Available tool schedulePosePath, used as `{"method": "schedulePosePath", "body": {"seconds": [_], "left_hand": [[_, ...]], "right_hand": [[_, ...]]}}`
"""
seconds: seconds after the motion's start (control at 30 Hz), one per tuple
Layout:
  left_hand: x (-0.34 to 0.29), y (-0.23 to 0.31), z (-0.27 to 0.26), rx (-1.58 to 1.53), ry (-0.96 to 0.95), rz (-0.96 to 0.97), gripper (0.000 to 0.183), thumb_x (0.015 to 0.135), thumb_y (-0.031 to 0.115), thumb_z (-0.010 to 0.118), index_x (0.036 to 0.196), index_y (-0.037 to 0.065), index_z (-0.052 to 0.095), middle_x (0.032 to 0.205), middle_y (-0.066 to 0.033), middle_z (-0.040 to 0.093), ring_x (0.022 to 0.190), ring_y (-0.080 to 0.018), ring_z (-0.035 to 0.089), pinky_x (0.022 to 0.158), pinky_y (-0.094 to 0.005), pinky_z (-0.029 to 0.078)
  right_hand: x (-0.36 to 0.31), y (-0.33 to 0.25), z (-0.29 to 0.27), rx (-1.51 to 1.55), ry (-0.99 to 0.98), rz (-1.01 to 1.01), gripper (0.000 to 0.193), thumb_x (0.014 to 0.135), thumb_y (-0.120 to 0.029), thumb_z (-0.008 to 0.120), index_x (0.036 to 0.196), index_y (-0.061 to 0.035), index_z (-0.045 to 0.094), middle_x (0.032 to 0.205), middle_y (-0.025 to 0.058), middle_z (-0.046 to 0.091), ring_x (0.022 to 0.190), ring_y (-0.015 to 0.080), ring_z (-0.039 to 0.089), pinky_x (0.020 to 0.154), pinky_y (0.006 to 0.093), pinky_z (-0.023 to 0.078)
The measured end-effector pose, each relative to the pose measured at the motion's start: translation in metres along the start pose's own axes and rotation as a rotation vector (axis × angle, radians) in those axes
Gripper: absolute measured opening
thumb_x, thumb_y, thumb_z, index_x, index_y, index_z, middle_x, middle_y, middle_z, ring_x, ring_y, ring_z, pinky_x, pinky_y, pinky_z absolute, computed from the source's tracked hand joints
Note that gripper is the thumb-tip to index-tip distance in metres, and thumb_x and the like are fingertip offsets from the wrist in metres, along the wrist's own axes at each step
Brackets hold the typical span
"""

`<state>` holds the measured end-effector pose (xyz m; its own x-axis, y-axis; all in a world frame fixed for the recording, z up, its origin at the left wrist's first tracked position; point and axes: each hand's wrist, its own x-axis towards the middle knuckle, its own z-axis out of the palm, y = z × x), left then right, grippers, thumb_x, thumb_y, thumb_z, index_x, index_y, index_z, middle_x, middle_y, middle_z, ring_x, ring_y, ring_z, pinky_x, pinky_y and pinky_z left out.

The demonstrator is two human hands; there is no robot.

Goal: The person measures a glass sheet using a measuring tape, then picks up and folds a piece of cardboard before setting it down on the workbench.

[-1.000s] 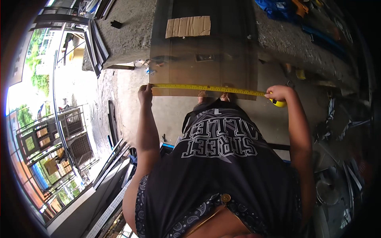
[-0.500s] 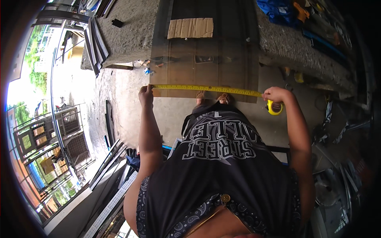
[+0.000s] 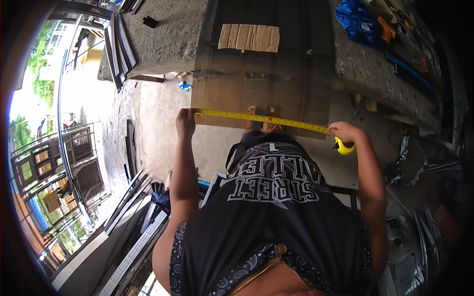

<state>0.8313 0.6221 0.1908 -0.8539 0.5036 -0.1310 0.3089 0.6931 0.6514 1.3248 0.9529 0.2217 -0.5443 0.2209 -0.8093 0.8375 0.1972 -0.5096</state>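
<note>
A yellow tape measure blade point(image 3: 269, 120) stretches across the near end of a dark, see-through tinted sheet point(image 3: 291, 93). At the sheet's left edge, my left hand point(image 3: 185, 121) is closed on the blade's free end. My right hand point(image 3: 345, 132) pinches the blade just past the right edge, and the yellow tape measure case point(image 3: 345, 147) hangs below those fingers. Through the sheet my feet show faintly. A piece of corrugated cardboard point(image 3: 249, 38) lies on the sheet farther away.
Rough grey slabs point(image 3: 163, 44) flank the sheet on both sides. Metal profiles point(image 3: 118, 52) lean over the left slab. A blue cloth or bag point(image 3: 358, 22) and an orange tool point(image 3: 386, 30) lie at the far right. Long frames point(image 3: 133, 251) stand at lower left.
The sheet, cardboard and slabs have shifted slightly right in view, and the tape slants down more to the right. My right hand and the case sit a little lower. Both grips stay the same.
</note>
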Motion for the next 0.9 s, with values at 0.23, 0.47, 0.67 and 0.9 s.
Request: {"method": "schedulePosePath", "body": {"seconds": [0.23,0.47,0.67,0.9], "left_hand": [[0.014,0.003,-0.024,0.024,-0.167,0.134,0.023,0.093,0.021,0.060,0.089,0.000,0.069,0.084,-0.0163,0.068,0.079,-0.0288,0.066,0.072,-0.0354,0.050],[0.067,-0.011,-0.045,0.034,-0.694,0.057,0.025,0.090,0.025,0.063,0.093,0.003,0.073,0.092,-0.0128,0.071,0.083,-0.0228,0.067,0.076,-0.0329,0.051],[0.106,-0.003,-0.049,0.110,-1.058,0.034,0.036,0.090,0.034,0.067,0.103,0.001,0.072,0.095,-0.0120,0.073,0.086,-0.0173,0.067,0.080,-0.0320,0.052],[0.126,-0.053,-0.026,0.048,-1.202,0.120,0.065,0.086,0.055,0.064,0.113,-0.004,0.064,0.102,-0.0213,0.069,0.094,-0.0300,0.067,0.082,-0.0385,0.053]], "right_hand": [[0.009,-0.013,0.008,-0.057,0.055,0.110,0.029,0.097,-0.027,0.049,0.093,-0.0011,0.062,0.077,0.0089,0.067,0.071,0.0188,0.064,0.069,0.0337,0.050],[0.015,-0.014,0.011,-0.160,0.082,0.219,0.032,0.096,-0.029,0.054,0.091,0.0002,0.064,0.082,0.0171,0.066,0.074,0.0282,0.063,0.072,0.0384,0.049],[0.013,-0.027,0.011,-0.105,0.089,0.302,0.031,0.095,-0.027,0.054,0.089,0.0015,0.064,0.079,0.0160,0.066,0.072,0.0285,0.064,0.071,0.0386,0.049],[0.013,-0.015,0.019,-0.053,0.134,0.325,0.030,0.095,-0.026,0.054,0.087,0.0007,0.063,0.080,0.0161,0.066,0.074,0.0282,0.065,0.071,0.0390,0.050]]}}
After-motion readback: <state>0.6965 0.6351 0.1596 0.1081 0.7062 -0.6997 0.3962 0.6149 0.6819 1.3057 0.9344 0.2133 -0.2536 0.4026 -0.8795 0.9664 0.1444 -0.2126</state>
